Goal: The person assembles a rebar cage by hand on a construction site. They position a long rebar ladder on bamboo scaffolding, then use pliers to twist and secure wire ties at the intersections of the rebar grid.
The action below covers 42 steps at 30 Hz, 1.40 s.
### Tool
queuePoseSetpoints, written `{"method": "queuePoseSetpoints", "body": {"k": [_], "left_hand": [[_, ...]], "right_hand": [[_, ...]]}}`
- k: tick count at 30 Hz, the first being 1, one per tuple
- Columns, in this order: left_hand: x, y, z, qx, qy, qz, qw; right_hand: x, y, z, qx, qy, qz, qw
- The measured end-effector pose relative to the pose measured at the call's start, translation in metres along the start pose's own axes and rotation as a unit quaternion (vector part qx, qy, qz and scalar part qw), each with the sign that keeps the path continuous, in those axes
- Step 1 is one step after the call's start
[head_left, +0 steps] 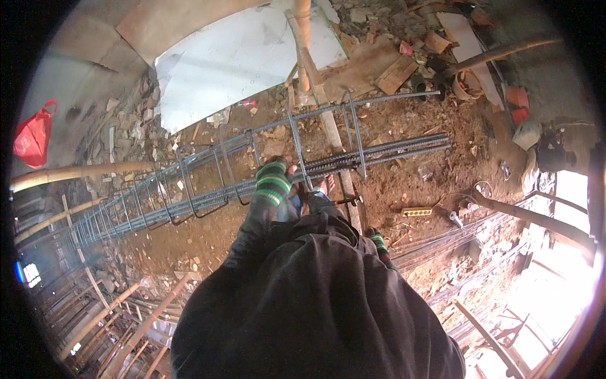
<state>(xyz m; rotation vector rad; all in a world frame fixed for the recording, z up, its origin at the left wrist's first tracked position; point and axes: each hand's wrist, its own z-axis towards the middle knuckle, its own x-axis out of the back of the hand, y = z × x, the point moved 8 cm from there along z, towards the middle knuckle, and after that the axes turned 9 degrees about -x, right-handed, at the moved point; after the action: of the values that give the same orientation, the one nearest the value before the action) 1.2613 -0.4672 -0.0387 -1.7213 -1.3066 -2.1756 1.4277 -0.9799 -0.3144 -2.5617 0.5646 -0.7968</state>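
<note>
cage of long grey steel bars extends left and right of my nearer, green-striped-gloved left hand, though i cannot tell whether it grips.

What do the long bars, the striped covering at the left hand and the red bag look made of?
Long bars: probably steel, dull gray, with ridges showing on the dark stretch beside the left hand.
Striped covering: likely knitted fabric, matte and snug in green bands; the weave is too small to confirm.
Red bag: perhaps thin plastic, faintly glossy, creased; fabric is possible.
</note>
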Motion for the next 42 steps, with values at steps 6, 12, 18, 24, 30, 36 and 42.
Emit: {"method": "queuePoseSetpoints", "body": {"k": [6,12,18,24,30,36,42], "left_hand": [[-0.062,-0.043,0.019,0.136,-0.219,-0.141,0.956],[-0.068,-0.053,0.017,0.106,-0.172,-0.095,0.975],[-0.053,-0.042,0.020,0.102,-0.074,-0.046,0.991],[-0.031,-0.055,0.059,0.086,-0.019,-0.069,0.994],[-0.020,-0.024,0.042,-0.036,0.125,-0.122,0.984],[-0.070,-0.030,0.009,-0.063,-0.048,-0.237,0.968],[-0.082,-0.058,0.006,0.081,-0.073,-0.368,0.924]], "right_hand": [[-0.007,0.018,0.007,-0.020,0.013,0.023,0.999],[-0.013,0.019,-0.005,-0.074,-0.006,0.142,0.987],[-0.015,0.019,-0.003,-0.052,0.024,0.076,0.995],[-0.009,0.010,-0.009,0.027,0.055,-0.055,0.997],[0.044,-0.028,-0.015,0.112,0.158,0.042,0.980],[0.192,-0.093,0.035,0.160,0.281,-0.074,0.943],[0.355,-0.249,0.043,0.046,0.202,0.131,0.969]]}}
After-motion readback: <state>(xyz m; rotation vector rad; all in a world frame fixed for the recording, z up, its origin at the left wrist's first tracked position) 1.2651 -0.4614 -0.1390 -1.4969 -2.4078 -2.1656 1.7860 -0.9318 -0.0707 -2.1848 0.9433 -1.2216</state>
